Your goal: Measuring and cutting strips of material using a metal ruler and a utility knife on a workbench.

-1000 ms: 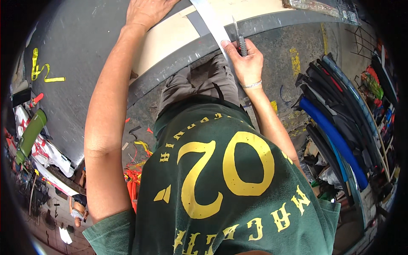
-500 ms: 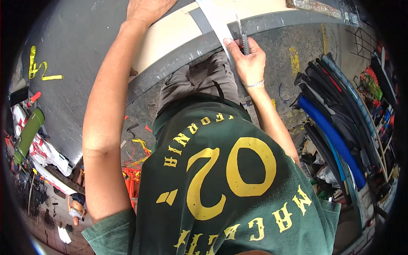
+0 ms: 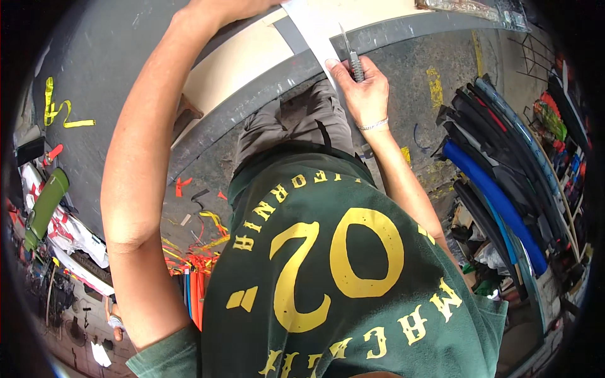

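In my right hand (image 3: 367, 94) is a utility knife (image 3: 357, 66), its blade pointing up and away from me. The same hand's thumb presses on the near end of a long white strip (image 3: 318, 34). That strip runs across pale sheet material (image 3: 252, 53) on the dark worktable and juts past the table's near edge. My left hand (image 3: 230, 7) reaches over the table at the top of the picture, close to the strip's far part; its fingers are cut off by the picture's edge.
A yellow strap (image 3: 55, 107) lies on the dark table at left. Clear plastic-wrapped material (image 3: 466, 7) rests at the table's far right. Rolls of dark and blue material (image 3: 498, 201) lean at right. Orange and yellow scraps (image 3: 201, 252) are below on the left. Another person (image 3: 115, 321) is far behind.
My left hand has moved farther up, and the left forearm and elbow have swung left. The right hand, with the knife and the strip's near end, has shifted slightly left.
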Action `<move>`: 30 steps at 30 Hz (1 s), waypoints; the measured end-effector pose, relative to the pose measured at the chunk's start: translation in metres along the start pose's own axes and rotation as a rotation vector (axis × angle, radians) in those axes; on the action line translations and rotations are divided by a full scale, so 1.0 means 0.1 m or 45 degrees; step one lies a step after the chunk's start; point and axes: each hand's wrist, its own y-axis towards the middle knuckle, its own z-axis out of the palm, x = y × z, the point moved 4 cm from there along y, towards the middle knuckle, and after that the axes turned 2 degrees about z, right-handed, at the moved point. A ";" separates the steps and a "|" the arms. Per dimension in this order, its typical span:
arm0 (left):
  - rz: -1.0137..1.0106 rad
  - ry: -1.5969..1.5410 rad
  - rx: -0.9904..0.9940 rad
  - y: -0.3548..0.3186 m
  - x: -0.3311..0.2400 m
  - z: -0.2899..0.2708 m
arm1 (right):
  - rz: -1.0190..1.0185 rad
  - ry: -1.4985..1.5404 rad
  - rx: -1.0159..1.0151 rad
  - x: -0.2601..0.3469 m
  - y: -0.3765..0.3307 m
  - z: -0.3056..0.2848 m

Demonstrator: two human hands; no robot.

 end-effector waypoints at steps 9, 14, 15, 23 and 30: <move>-0.239 0.264 0.472 0.17 -0.31 -0.15 | -0.127 -0.258 -0.030 0.15 0.04 -0.23; -0.271 0.278 0.446 0.20 -0.41 -0.08 | -0.565 -0.416 0.285 0.66 -0.10 -0.34; -0.269 0.273 0.443 0.16 -0.28 -0.12 | -0.570 -0.382 0.381 0.73 -0.15 -0.27; -0.258 0.207 0.432 0.21 -0.36 -0.07 | -0.495 -0.523 0.401 0.86 -0.08 0.08; -0.222 0.207 0.507 0.28 -0.29 -0.08 | -0.483 -0.581 0.365 0.82 -0.06 0.07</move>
